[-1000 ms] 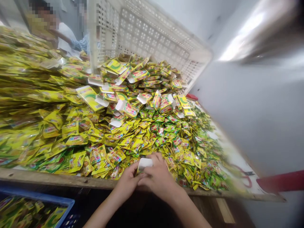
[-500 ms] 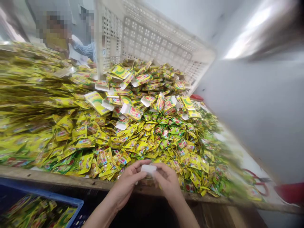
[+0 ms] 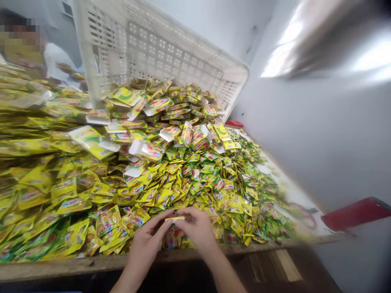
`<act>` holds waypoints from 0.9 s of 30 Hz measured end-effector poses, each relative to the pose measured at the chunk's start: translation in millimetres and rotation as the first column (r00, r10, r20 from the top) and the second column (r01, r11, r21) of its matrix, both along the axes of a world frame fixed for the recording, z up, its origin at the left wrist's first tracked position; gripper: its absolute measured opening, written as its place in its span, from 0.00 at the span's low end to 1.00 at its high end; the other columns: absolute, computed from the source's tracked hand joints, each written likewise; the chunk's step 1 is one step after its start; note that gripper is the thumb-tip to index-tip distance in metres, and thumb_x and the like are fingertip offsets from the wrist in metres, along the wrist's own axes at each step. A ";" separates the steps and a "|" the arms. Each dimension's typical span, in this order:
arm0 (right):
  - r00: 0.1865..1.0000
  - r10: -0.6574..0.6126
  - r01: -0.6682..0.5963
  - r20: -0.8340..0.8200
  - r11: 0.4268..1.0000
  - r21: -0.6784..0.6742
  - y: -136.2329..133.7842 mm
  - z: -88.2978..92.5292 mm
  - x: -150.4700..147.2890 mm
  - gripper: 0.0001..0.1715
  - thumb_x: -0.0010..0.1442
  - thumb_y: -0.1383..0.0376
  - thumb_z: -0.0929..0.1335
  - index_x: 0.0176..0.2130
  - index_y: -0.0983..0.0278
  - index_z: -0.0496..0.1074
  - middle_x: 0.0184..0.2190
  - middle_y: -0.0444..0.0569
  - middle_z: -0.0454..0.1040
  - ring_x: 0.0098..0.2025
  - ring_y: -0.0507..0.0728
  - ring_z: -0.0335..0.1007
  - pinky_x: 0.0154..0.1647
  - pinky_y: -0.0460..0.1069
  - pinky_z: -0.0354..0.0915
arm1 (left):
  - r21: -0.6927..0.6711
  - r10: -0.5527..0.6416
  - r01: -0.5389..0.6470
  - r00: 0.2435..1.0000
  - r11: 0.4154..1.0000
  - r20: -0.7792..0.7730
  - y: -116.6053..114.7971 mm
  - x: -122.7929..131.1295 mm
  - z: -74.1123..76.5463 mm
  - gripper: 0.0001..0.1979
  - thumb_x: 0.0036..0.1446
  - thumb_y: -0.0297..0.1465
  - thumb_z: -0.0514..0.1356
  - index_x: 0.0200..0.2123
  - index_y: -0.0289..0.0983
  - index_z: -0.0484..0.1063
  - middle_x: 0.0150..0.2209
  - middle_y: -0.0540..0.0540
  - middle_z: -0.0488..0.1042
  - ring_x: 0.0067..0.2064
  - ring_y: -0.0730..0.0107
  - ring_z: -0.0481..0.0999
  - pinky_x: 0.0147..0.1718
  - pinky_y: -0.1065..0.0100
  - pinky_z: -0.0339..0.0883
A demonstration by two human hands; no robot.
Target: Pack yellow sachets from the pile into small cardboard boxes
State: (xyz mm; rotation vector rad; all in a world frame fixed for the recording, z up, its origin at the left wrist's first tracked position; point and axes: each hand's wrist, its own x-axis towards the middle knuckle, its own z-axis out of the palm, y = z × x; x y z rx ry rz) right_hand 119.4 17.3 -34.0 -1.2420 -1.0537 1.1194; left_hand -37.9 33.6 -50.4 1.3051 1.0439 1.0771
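My left hand (image 3: 146, 242) and my right hand (image 3: 198, 228) meet at the near edge of the table, fingers pinched on a small flat carton (image 3: 174, 218) held edge-on between them. Right below and around the hands lies a deep heap of small yellow-green sachets (image 3: 195, 183). Farther back, a pile of small printed cartons (image 3: 146, 122) with white flaps spills from a tipped white plastic crate (image 3: 159, 53).
The wooden table edge (image 3: 91, 262) runs along the front. Stacks of flat yellow packaging (image 3: 27, 122) fill the left. Another person (image 3: 51, 61) is at the far left behind the crate. A red object (image 3: 354, 213) sits at the right, by a grey wall (image 3: 320, 134).
The view has swung, so the blue bin at lower left has left the picture. The carton in my hands has turned from its white face to edge-on, and the hands stay together.
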 end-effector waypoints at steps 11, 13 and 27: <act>0.997 -0.010 0.001 0.081 0.994 0.105 -3.1 -5.8 6.2 0.10 0.47 0.61 0.76 0.31 0.64 0.81 0.28 0.47 0.74 0.23 0.51 0.68 0.22 0.45 0.67 | 0.385 -0.041 0.120 0.978 0.915 -0.206 14.2 -11.4 -9.0 0.08 0.55 0.34 0.65 0.39 0.43 0.81 0.40 0.46 0.82 0.44 0.62 0.80 0.46 0.66 0.74; 0.994 -0.013 0.002 0.109 0.995 0.097 -2.2 -3.8 6.9 0.09 0.48 0.60 0.76 0.30 0.63 0.80 0.24 0.45 0.74 0.22 0.51 0.68 0.22 0.45 0.66 | 0.405 -0.042 0.134 0.973 0.904 -0.228 15.4 -12.1 -9.8 0.09 0.55 0.34 0.64 0.40 0.43 0.81 0.41 0.46 0.82 0.44 0.62 0.80 0.46 0.66 0.75; 0.906 -0.162 -0.064 0.391 0.861 0.504 -31.8 -14.5 1.9 0.07 0.61 0.68 0.69 0.39 0.62 0.79 0.40 0.51 0.75 0.44 0.55 0.72 0.47 0.49 0.68 | 0.615 -0.030 0.319 0.901 0.721 -0.433 10.7 -26.5 -29.4 0.16 0.56 0.29 0.63 0.48 0.47 0.76 0.51 0.48 0.78 0.51 0.62 0.78 0.50 0.66 0.73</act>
